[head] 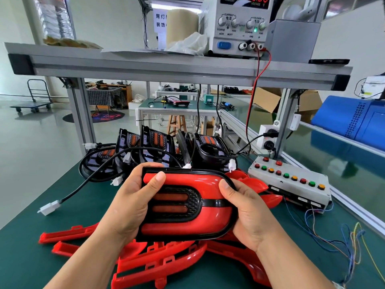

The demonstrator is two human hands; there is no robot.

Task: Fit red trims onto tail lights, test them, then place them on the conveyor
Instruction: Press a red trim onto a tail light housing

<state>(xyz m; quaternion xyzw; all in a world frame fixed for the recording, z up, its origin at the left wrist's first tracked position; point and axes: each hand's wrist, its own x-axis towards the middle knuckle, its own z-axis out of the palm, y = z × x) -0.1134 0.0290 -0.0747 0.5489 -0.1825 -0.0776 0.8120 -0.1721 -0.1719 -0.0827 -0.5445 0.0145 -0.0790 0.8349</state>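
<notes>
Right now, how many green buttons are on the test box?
3 green buttons, all in the long row on the test box: second from left, middle, second from right. None seems hidden.

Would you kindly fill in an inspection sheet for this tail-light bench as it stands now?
Surface: green mat.
Job's things: tail light with red trim fitted, held above the mat; loose red trims piled beneath; untrimmed tail lights stacked behind; button test box at right; conveyor belt beyond it.
Clutter: crumpled white bag on the upper shelf.
Grippers: left hand grips the light's left end; right hand grips its right end.
Cables: black lead with white connector lies on the mat; red lead drops from the power supply; coloured wires trail from the box.
Surroundings: blue plastic item at far right; trolley far left.
</notes>
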